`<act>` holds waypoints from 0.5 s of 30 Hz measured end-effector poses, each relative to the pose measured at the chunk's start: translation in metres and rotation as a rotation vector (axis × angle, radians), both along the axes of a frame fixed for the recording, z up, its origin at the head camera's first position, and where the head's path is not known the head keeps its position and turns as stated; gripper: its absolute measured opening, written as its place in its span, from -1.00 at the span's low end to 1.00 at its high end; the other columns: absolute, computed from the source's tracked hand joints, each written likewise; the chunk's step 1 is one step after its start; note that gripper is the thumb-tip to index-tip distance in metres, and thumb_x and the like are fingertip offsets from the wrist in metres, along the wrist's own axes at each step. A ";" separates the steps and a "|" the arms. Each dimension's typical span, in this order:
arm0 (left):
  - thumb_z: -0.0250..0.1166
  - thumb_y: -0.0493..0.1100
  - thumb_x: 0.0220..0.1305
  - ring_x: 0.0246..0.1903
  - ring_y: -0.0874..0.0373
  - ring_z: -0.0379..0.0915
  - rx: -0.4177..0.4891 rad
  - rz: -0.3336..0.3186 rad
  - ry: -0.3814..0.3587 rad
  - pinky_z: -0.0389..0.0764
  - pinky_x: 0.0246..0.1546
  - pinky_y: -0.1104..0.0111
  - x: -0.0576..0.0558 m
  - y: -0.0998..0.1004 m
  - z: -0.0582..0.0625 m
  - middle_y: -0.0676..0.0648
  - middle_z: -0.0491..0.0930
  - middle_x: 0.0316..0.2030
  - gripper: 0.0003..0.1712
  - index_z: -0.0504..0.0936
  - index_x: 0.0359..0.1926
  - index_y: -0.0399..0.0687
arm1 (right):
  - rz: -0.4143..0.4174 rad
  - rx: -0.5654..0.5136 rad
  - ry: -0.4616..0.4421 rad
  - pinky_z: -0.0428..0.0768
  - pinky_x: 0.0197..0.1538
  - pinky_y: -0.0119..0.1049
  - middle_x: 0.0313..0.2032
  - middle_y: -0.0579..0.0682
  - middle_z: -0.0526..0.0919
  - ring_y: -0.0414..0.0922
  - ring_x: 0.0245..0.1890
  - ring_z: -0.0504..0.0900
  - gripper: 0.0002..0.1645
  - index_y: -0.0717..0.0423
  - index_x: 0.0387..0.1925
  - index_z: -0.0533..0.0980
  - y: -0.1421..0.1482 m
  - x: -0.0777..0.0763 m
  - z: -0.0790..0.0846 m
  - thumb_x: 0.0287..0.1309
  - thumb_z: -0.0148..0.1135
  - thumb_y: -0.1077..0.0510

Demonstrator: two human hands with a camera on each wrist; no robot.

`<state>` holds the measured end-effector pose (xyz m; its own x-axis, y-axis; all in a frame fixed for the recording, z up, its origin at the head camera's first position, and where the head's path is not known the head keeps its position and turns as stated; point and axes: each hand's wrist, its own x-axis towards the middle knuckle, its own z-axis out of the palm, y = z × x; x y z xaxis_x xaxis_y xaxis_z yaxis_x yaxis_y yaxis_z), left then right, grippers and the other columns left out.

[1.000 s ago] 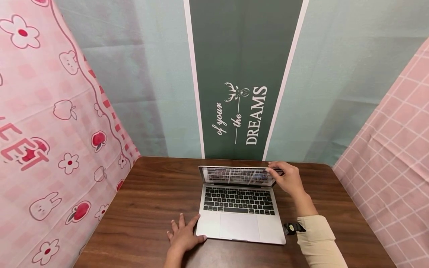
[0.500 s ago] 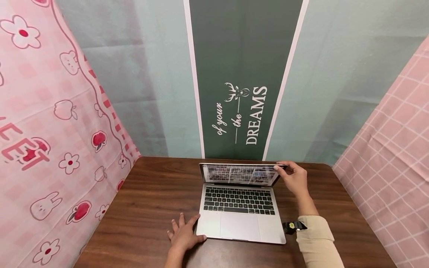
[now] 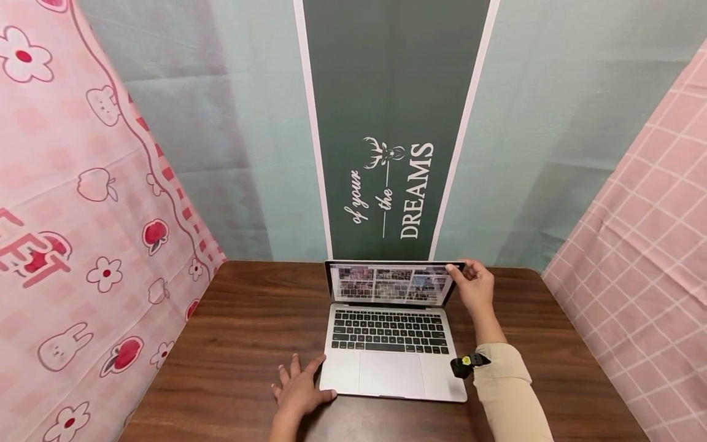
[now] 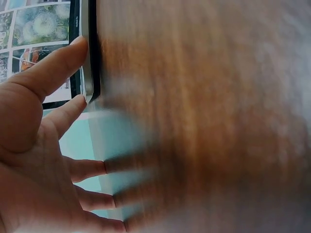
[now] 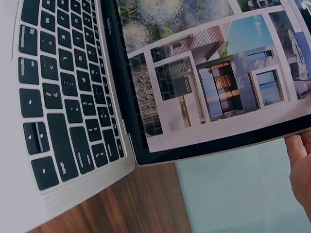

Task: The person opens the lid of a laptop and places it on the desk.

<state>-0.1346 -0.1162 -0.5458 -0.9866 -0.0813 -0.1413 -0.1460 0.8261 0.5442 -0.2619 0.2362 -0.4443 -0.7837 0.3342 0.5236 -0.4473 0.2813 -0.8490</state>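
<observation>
A silver laptop [image 3: 389,373] sits on the wooden table with its lid raised. Pictures of buildings and plants fill its lit screen [image 5: 209,73] in the right wrist view. My right hand [image 3: 476,287] pinches the lid's upper right corner, thumb on the screen side and fingers behind. In the right wrist view only part of that hand [image 5: 300,170] shows, at the lid's edge. My left hand [image 3: 298,388] rests on the table with fingers spread, its thumb and index fingertip against the laptop base's left edge. The left wrist view shows this hand [image 4: 41,145] from the palm side.
The brown wooden table [image 3: 232,344] has rounded far corners. A green and pale blue cloth [image 3: 375,73] hangs right behind it. Pink patterned cloth [image 3: 110,202] hangs on the left, and a pink checked cloth [image 3: 652,245] on the right. A black wrist device [image 3: 468,364] overlaps the laptop's right edge.
The laptop's lid has tilted further up and back with my right hand on its corner, and more of the screen shows. My left hand keeps its place. The head view has shifted slightly.
</observation>
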 end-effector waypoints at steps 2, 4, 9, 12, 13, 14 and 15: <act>0.55 0.11 -0.35 0.19 -0.62 -0.24 0.000 0.001 -0.003 -0.14 -0.06 -0.46 0.000 0.000 -0.001 -0.47 0.05 0.27 -0.13 0.52 0.15 0.19 | 0.005 -0.019 -0.005 0.42 -0.45 -0.54 -0.49 0.16 0.59 -0.25 -0.51 0.48 -0.77 0.54 -0.34 0.50 0.000 -0.003 0.000 -0.01 0.32 0.41; 0.55 0.12 -0.35 0.19 -0.62 -0.24 -0.004 0.001 -0.007 -0.14 -0.06 -0.46 -0.001 0.000 -0.001 -0.47 0.05 0.27 -0.13 0.51 0.15 0.20 | 0.005 -0.027 -0.014 0.42 -0.45 -0.54 -0.50 0.15 0.58 -0.25 -0.51 0.47 -0.76 0.54 -0.34 0.49 0.000 -0.007 -0.001 0.00 0.32 0.39; 0.55 0.11 -0.36 0.19 -0.62 -0.24 -0.005 0.008 -0.012 -0.15 -0.07 -0.47 -0.001 0.001 -0.001 -0.47 0.05 0.27 -0.12 0.52 0.15 0.18 | -0.019 -0.062 -0.065 0.39 -0.46 -0.52 -0.54 -0.03 0.53 -0.27 -0.54 0.40 -0.71 0.49 -0.30 0.50 0.002 -0.022 -0.009 0.00 0.36 0.32; 0.56 0.10 -0.36 0.19 -0.62 -0.24 -0.002 0.007 -0.011 -0.15 -0.07 -0.47 -0.001 0.001 -0.001 -0.47 0.06 0.27 -0.12 0.52 0.14 0.17 | -0.040 -0.101 -0.105 0.43 -0.42 -0.53 -0.51 -0.16 0.56 -0.32 -0.49 0.46 -0.66 0.45 -0.25 0.52 0.004 -0.032 -0.015 0.00 0.38 0.26; 0.56 0.10 -0.36 0.18 -0.62 -0.24 -0.003 0.007 -0.009 -0.15 -0.07 -0.47 -0.001 0.001 -0.001 -0.47 0.06 0.26 -0.12 0.52 0.14 0.16 | -0.045 -0.107 -0.112 0.44 -0.41 -0.54 -0.50 -0.19 0.57 -0.33 -0.47 0.48 -0.65 0.45 -0.24 0.51 0.004 -0.034 -0.016 0.00 0.38 0.25; 0.56 0.10 -0.37 0.19 -0.62 -0.24 -0.004 0.008 -0.010 -0.16 -0.07 -0.47 -0.001 0.001 -0.001 -0.47 0.06 0.26 -0.12 0.52 0.14 0.16 | -0.047 -0.115 -0.118 0.45 -0.40 -0.54 -0.48 -0.19 0.58 -0.34 -0.46 0.50 -0.65 0.45 -0.24 0.51 0.004 -0.037 -0.017 0.00 0.38 0.25; 0.56 0.10 -0.37 0.18 -0.62 -0.24 -0.004 0.007 -0.010 -0.16 -0.07 -0.47 -0.001 0.001 -0.001 -0.47 0.06 0.26 -0.12 0.52 0.14 0.15 | -0.048 -0.125 -0.121 0.46 -0.40 -0.54 -0.47 -0.19 0.59 -0.34 -0.44 0.53 -0.64 0.45 -0.23 0.51 0.003 -0.039 -0.017 0.00 0.38 0.25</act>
<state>-0.1354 -0.1155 -0.5469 -0.9846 -0.0887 -0.1507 -0.1571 0.8275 0.5391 -0.3006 0.2395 -0.4618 -0.8202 0.4294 0.3781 -0.3279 0.1887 -0.9257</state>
